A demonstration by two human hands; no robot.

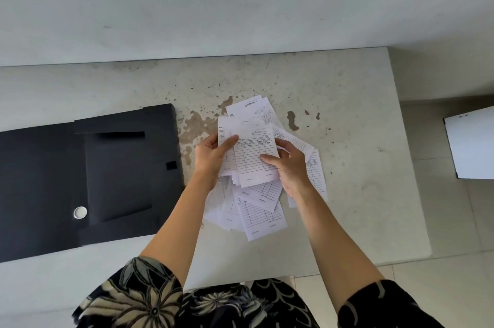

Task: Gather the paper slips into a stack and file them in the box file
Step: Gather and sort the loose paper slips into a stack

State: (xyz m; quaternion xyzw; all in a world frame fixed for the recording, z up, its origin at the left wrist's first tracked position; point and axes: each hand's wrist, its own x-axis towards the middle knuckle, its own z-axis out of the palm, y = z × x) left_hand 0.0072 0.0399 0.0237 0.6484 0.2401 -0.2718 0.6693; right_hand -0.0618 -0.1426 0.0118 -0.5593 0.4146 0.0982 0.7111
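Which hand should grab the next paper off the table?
Probably the right hand. The left hand grips the bundle of slips from the side, so it is busy, while the right only rests fingertips on it. Loose slips lie just beside and under the right hand.

No legible text. Paper slips carry printed ruled tables, small header print and a few handwritten entries, all too blurred to read; top line may be a name. Box file: no visible label.
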